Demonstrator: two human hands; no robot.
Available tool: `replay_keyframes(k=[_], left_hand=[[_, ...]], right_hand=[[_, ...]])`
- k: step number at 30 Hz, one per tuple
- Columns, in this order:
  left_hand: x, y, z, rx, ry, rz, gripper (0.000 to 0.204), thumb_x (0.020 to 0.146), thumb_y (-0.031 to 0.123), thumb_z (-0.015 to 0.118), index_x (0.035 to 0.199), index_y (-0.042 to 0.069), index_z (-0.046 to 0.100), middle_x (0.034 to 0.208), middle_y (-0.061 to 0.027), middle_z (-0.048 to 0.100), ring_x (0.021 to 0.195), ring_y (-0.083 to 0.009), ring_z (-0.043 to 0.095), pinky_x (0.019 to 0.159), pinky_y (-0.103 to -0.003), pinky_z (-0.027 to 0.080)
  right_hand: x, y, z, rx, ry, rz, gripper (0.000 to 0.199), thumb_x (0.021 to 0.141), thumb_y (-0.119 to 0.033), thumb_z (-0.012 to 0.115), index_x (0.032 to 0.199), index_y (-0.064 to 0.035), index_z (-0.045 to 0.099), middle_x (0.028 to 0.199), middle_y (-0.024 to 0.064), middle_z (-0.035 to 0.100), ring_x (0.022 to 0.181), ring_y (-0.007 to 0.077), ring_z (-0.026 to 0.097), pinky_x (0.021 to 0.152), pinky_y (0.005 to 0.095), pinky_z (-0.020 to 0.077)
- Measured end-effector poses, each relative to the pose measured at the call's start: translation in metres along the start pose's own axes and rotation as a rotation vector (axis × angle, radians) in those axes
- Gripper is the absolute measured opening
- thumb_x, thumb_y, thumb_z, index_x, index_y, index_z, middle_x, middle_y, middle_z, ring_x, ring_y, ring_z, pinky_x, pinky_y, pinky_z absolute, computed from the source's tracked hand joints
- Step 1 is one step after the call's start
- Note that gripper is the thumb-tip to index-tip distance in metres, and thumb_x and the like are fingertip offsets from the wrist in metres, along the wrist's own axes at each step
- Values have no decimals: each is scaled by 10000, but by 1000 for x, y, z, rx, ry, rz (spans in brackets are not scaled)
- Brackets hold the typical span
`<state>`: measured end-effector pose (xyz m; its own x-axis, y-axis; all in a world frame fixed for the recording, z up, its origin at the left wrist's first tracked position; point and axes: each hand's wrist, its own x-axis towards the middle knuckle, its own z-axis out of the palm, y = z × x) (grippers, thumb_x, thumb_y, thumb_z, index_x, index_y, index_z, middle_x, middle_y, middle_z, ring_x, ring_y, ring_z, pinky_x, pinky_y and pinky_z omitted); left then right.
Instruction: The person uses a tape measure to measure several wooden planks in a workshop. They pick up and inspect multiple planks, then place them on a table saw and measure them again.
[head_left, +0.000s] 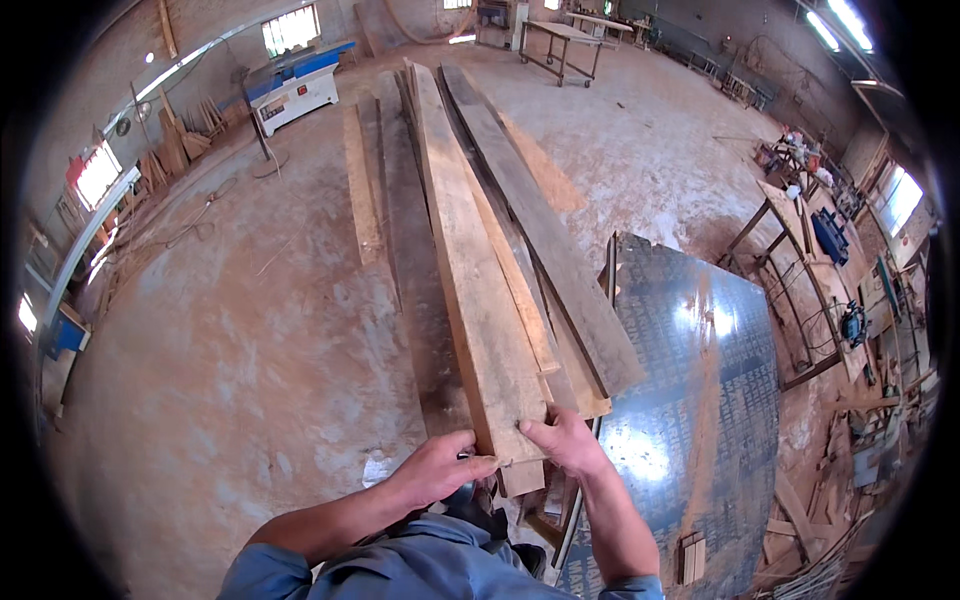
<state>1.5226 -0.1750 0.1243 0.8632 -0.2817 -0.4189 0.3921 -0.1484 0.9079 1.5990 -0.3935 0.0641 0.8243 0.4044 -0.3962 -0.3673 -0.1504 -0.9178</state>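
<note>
A long pale wooden plank (pixel 475 290) stretches away from me on top of a stack of boards. My left hand (pixel 437 470) grips the left corner of its near end, thumb on the top face. At the right edge of the same end, my right hand (pixel 565 442) is closed round the wood, its thumb pressed on top. The fingers under the plank are hidden. Beside the plank lie a narrower yellowish board (pixel 510 275) and a wide dark grey board (pixel 540 220) on the right. Another dark board (pixel 415 270) is on the left.
A shiny dark printed panel (pixel 690 360) lies to the right of the stack, with small wood pieces (pixel 692 557) on it. A workbench with tools (pixel 805 250) stands at the far right. A white-and-blue machine (pixel 298 90) and a wheeled table (pixel 562 42) stand at the back.
</note>
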Motion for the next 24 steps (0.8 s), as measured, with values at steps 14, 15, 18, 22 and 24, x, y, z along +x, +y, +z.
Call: replay_keyframes(k=[14,15,18,22,24], left_hand=[[-83,96,-54,239,339,618,420,892,258,651,1183,-23,541,991,-208,666,942,-357,670,767,-382,517],[-81,99,-57,247,381,766,422,897,243,642,1197,-30,528,981,-211,664,898,-354,676,734,-376,523],[-86,122,-65,254,477,831,429,900,225,635,1225,-29,519,967,-199,670,858,-340,684,711,-379,526],[-89,135,-75,318,545,995,375,936,199,595,1230,-29,548,933,-141,677,804,-165,657,712,-306,508],[-92,136,-80,347,553,968,391,933,199,597,1242,-33,544,939,-145,679,816,-170,663,720,-308,510]], right_hand=[[-45,-164,83,255,-181,-116,619,822,-454,735,1141,47,563,849,77,625,566,80,546,370,191,381],[-45,-175,89,257,-227,-136,609,841,-496,696,1106,38,571,817,91,625,549,102,570,321,187,363],[-49,-199,108,314,-227,-181,616,871,-520,645,1108,42,562,791,110,630,540,125,596,305,195,368],[-45,-202,117,376,-279,-242,616,911,-532,574,1116,48,547,793,131,634,570,155,622,309,188,389],[-45,-204,124,410,-281,-235,617,917,-533,563,1135,43,535,824,130,634,587,161,626,308,188,389]])
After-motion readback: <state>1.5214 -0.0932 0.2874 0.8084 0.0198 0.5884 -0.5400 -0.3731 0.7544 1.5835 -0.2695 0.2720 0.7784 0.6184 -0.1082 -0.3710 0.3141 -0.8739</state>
